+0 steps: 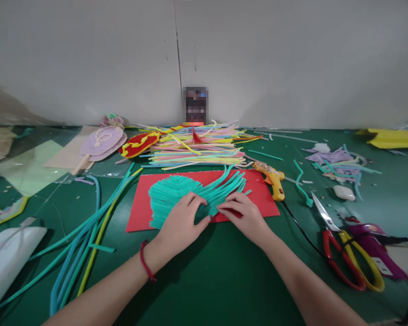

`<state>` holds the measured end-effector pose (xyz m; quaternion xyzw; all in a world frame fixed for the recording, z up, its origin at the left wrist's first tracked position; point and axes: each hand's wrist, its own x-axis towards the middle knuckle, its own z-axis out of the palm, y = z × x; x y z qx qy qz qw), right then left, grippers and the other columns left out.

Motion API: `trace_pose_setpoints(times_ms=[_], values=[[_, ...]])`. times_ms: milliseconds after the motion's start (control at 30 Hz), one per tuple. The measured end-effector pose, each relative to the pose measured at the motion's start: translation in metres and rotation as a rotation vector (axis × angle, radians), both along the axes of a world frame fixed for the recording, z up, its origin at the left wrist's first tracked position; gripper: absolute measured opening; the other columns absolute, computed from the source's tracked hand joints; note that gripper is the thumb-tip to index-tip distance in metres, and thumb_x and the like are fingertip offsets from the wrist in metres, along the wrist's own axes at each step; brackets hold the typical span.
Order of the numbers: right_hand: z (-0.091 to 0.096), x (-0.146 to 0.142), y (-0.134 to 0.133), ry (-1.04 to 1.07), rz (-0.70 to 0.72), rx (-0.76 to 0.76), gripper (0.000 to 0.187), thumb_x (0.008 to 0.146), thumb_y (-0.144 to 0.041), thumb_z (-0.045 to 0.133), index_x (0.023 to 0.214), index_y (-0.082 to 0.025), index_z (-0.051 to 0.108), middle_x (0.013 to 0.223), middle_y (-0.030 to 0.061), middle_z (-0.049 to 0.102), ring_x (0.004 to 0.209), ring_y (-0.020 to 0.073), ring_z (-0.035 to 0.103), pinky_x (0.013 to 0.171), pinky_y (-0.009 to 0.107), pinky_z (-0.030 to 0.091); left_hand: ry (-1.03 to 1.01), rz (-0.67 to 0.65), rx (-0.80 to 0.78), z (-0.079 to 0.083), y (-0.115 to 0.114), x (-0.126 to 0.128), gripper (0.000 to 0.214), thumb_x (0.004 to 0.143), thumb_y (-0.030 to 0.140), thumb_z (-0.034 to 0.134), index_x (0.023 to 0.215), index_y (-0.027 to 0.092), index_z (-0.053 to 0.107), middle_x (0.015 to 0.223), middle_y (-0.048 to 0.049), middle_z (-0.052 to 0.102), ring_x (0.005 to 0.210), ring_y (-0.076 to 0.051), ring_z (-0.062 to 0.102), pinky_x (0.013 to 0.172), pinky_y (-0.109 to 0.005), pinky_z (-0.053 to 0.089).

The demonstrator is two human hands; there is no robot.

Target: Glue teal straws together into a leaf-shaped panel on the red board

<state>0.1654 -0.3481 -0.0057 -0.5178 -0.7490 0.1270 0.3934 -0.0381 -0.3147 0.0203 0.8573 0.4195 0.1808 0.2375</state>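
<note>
A leaf shape of green pipe cleaners (170,194), laid in slanting rows, lies on a red sheet (141,217). From its right side, loose green pipe cleaner ends (224,183) fan out and curve upward. My left hand (183,215), with a red cord at the wrist, rests on the leaf's right part; its thumb is apart from the fingers. At the lower ends of the loose pipe cleaners, my right hand (246,215) pinches with thumb and fingertips. The exact strand between those fingertips is partly hidden.
A yellow glue gun (274,181) touches the red sheet's right edge, its cord trailing to a purple power strip (377,249). Red-and-yellow-handled scissors (347,253) lie beside it. Coloured pipe cleaners (197,151) are piled behind; long green and blue ones (85,240) lie left.
</note>
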Motion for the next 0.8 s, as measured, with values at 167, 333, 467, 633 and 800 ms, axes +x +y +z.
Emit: trace_pose_setpoints(times_ms=[167,333,467,633,800], values=[[-0.001,-0.005,-0.001,-0.077,-0.012,-0.053,0.014,0.089,-0.026,0.055,0.086,-0.021,0.068,0.079,0.0045,0.061,0.077,0.0172,0.058,0.07,0.031,0.05,0.086,0.0,0.134,-0.004,-0.008,0.004,0.013,0.086,0.019,0.051,0.099,0.018,0.054,0.101,-0.0069,0.058,0.096,-0.023,0.055,0.084,-0.04,0.048],[0.001,-0.005,0.0,-0.124,-0.011,-0.079,0.011,0.089,-0.025,0.055,0.087,-0.021,0.064,0.082,0.0052,0.063,0.08,0.0185,0.058,0.071,0.032,0.049,0.179,0.0,0.233,-0.008,-0.011,0.007,0.015,0.087,0.018,0.048,0.101,0.017,0.053,0.102,-0.0074,0.059,0.095,-0.024,0.055,0.082,-0.041,0.048],[0.002,-0.005,0.001,-0.091,-0.001,-0.101,0.008,0.088,-0.026,0.057,0.085,-0.021,0.063,0.08,0.0046,0.064,0.078,0.0184,0.059,0.07,0.031,0.049,0.168,0.008,0.279,-0.011,-0.011,0.007,0.015,0.088,0.018,0.047,0.102,0.017,0.053,0.101,-0.0077,0.06,0.094,-0.024,0.056,0.081,-0.04,0.049],[0.003,0.0,0.001,0.23,-0.103,-0.202,0.017,0.089,-0.038,0.053,0.086,-0.022,0.056,0.074,0.0015,0.065,0.069,0.015,0.063,0.065,0.027,0.052,0.181,0.001,0.39,-0.012,-0.011,0.006,0.021,0.09,0.024,0.046,0.108,0.016,0.053,0.102,-0.0099,0.063,0.093,-0.025,0.059,0.079,-0.039,0.05],[0.007,0.019,0.005,0.282,-0.382,-0.028,0.024,0.084,-0.037,0.054,0.067,-0.022,0.046,0.059,-0.003,0.052,0.054,0.0115,0.052,0.054,0.024,0.045,0.228,0.001,0.464,-0.009,-0.014,0.006,0.027,0.094,0.03,0.043,0.111,0.013,0.055,0.105,-0.0114,0.065,0.094,-0.025,0.06,0.079,-0.039,0.049]])
